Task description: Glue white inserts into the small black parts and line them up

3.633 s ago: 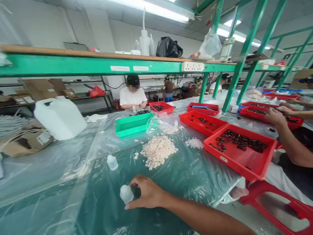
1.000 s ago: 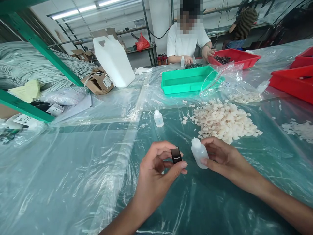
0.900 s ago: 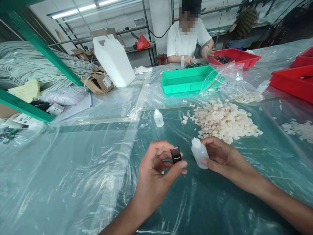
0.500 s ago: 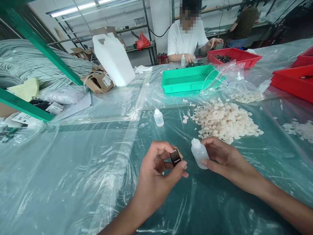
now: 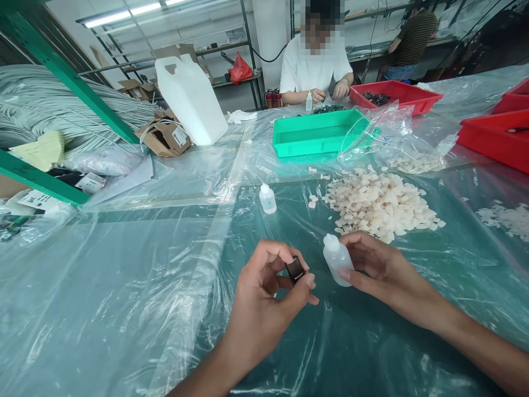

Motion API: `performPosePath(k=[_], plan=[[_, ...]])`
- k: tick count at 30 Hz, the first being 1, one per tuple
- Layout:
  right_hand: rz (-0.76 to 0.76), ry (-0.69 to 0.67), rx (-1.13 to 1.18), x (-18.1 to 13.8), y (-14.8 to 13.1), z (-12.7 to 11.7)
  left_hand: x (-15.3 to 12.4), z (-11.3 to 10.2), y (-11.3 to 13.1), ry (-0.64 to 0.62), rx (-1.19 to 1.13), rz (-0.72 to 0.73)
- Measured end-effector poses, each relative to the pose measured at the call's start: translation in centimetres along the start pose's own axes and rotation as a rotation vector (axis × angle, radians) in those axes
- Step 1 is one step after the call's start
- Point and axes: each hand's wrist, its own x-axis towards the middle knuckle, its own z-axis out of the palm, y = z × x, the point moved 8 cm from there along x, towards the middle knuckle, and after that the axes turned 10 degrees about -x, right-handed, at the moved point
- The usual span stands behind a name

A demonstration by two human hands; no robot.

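My left hand (image 5: 275, 281) pinches a small dark, glossy rectangular piece (image 5: 295, 270) between thumb and fingers; its exact kind is unclear. My right hand (image 5: 372, 270) is wrapped round a translucent white squeeze bottle (image 5: 337, 260), tilted slightly to the left. The bottle is just right of the dark piece, with a gap between them. Beyond my hands a second small squeeze bottle (image 5: 268, 199) stands upright on the plastic-covered table (image 5: 136, 286). A heap of small off-white pieces (image 5: 384, 204) lies behind my right hand.
A green tray (image 5: 289, 148) sits beyond the heap, beside a clear plastic bag (image 5: 397, 138). Red trays (image 5: 491, 138) line the right side. A white jug (image 5: 190, 99) and an opened cardboard box (image 5: 165, 138) stand back left. Across the table sits a person (image 5: 314, 71).
My left hand and the dark piece have shifted very slightly; my right hand holds the bottle in the same place. The person opposite has brought their raised hand down to the table.
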Motion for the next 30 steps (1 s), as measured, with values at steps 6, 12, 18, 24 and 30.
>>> performPosePath(k=[6, 12, 18, 24, 30], plan=[[-0.024, 0.004, -0.029, -0.2, -0.9, 0.1, -0.1, 0.2, 0.1, -0.016, 0.038, 0.007], [-0.025, -0.004, -0.029, -0.4, -1.3, 0.2, -0.3, 0.3, 0.3, -0.036, 0.099, 0.033], [-0.150, 0.068, -0.153, -1.4, -3.6, -0.3, -0.9, 0.1, 0.8, -0.052, 0.178, 0.177], [-0.390, 0.238, -0.375, -3.1, -6.2, -0.9, -1.5, 0.3, 1.8, -0.127, 0.327, 0.347], [-0.635, 0.285, -0.455, -4.1, -8.0, -0.8, -1.3, 0.5, 2.0, -0.131, 0.330, 0.356]])
